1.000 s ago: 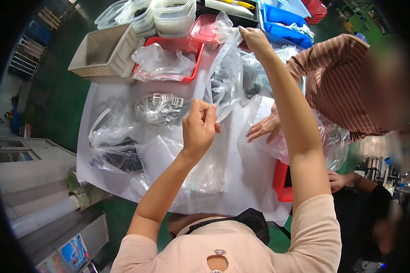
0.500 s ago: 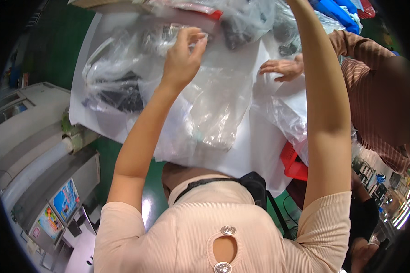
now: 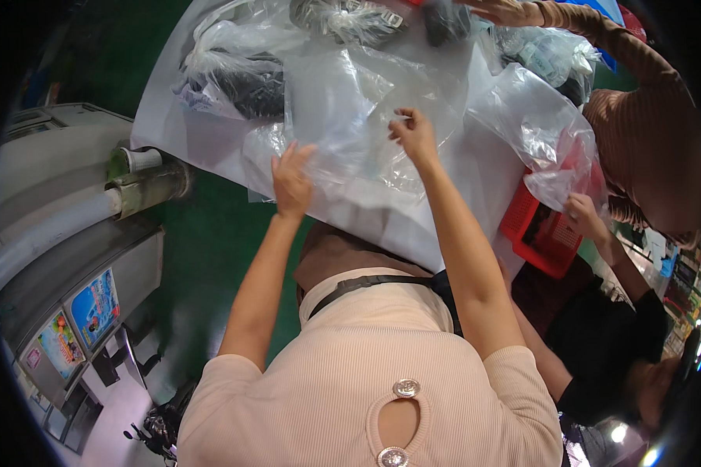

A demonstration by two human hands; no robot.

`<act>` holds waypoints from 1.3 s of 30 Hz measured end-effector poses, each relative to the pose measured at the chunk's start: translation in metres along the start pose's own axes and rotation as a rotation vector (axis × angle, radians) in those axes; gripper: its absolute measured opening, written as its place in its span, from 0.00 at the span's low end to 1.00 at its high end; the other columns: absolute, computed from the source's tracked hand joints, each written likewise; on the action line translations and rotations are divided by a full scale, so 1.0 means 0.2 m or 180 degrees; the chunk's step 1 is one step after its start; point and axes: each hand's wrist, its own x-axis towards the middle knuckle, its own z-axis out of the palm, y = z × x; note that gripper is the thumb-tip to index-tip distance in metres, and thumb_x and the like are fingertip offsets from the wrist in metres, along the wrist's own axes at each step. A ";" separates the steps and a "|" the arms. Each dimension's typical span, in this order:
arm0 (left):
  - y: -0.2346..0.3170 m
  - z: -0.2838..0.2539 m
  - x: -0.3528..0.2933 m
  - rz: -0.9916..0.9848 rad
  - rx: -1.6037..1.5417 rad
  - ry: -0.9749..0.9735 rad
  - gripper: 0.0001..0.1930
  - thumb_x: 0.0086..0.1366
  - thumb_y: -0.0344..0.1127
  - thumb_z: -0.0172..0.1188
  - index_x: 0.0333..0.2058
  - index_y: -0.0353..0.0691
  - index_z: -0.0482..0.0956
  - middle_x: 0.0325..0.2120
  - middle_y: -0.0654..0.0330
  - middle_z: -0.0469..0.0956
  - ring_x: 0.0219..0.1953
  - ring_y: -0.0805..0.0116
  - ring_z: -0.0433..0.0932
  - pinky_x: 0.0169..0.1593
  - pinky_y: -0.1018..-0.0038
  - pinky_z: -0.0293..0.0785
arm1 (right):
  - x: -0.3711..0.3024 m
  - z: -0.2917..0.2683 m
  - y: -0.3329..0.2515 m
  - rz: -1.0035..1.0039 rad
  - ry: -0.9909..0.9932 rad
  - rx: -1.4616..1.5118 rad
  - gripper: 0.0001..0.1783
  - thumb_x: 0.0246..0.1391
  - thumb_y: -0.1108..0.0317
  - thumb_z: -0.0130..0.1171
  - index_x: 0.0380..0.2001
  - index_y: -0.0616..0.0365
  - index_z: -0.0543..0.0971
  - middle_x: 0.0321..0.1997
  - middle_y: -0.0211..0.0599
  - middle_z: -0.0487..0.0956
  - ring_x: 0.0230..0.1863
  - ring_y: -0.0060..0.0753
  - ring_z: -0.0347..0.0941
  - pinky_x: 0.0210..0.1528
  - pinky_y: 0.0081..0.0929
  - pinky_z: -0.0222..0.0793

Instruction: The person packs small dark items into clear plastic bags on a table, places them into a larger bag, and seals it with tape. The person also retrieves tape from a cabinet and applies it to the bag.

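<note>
Two hands, the left hand (image 3: pixel 292 183) and the right hand (image 3: pixel 415 142), are now held above the near part of a clear bag (image 3: pixel 343 121). The right, stretched out of view half a second earlier, has been drawn back, so the same plastic is now faced by both. The bag is laid on the desk (image 3: pixel 161 117), between and beyond the fingers. Left fingers are spread and blurred; right ones are half curled, and whether film is gripped cannot be told. Right of the right fingers, a red basket (image 3: pixel 551 247) is seen beside a co-worker's hand (image 3: pixel 586 215).
</note>
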 end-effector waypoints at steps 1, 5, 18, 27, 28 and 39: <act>-0.09 0.00 0.02 -0.0432 -0.1219 0.0332 0.18 0.56 0.29 0.53 0.48 0.44 0.73 0.43 0.55 0.75 0.51 0.53 0.70 0.55 0.61 0.64 | -0.02 -0.01 -0.01 -0.0266 0.0146 0.0430 0.31 0.48 0.64 0.62 0.53 0.65 0.62 0.48 0.51 0.73 0.47 0.35 0.72 0.46 0.27 0.70; -0.27 -0.06 0.13 -0.1207 -0.3704 0.1500 0.12 0.60 0.28 0.51 0.44 0.45 0.74 0.36 0.61 0.76 0.42 0.61 0.75 0.47 0.70 0.72 | -0.16 -0.03 -0.06 -0.0829 0.0554 0.1653 0.30 0.50 0.65 0.60 0.54 0.63 0.62 0.48 0.48 0.73 0.47 0.32 0.72 0.44 0.27 0.69; -0.11 -0.22 0.07 -0.0644 -0.1921 0.1087 0.21 0.62 0.26 0.45 0.55 0.32 0.63 0.51 0.54 0.66 0.53 0.63 0.66 0.57 0.73 0.59 | -0.15 0.44 -0.09 0.0213 0.1705 -0.0606 0.27 0.44 0.50 0.62 0.40 0.61 0.73 0.39 0.42 0.78 0.42 0.41 0.74 0.42 0.34 0.67; -0.09 -0.18 0.11 -0.1391 -0.3784 0.2023 0.19 0.61 0.26 0.45 0.52 0.34 0.65 0.47 0.55 0.68 0.49 0.65 0.69 0.53 0.73 0.65 | -0.03 0.51 -0.15 0.0149 0.2007 -0.1122 0.31 0.38 0.46 0.67 0.31 0.67 0.76 0.31 0.49 0.78 0.39 0.44 0.76 0.42 0.33 0.68; -0.11 -0.20 0.12 -0.1577 -0.4326 0.2305 0.17 0.62 0.27 0.44 0.51 0.34 0.66 0.45 0.56 0.70 0.47 0.66 0.70 0.52 0.74 0.67 | -0.03 0.53 -0.13 0.0202 0.2078 -0.1130 0.30 0.39 0.47 0.66 0.31 0.66 0.75 0.31 0.49 0.78 0.38 0.44 0.76 0.41 0.34 0.68; -0.05 -0.33 0.22 0.0446 -0.0991 0.2259 0.26 0.53 0.19 0.42 0.53 0.36 0.66 0.51 0.49 0.67 0.54 0.55 0.66 0.58 0.69 0.61 | -0.28 0.31 -0.24 -0.1729 0.2442 -0.0188 0.10 0.53 0.72 0.53 0.40 0.58 0.69 0.29 0.46 0.77 0.29 0.42 0.74 0.30 0.32 0.69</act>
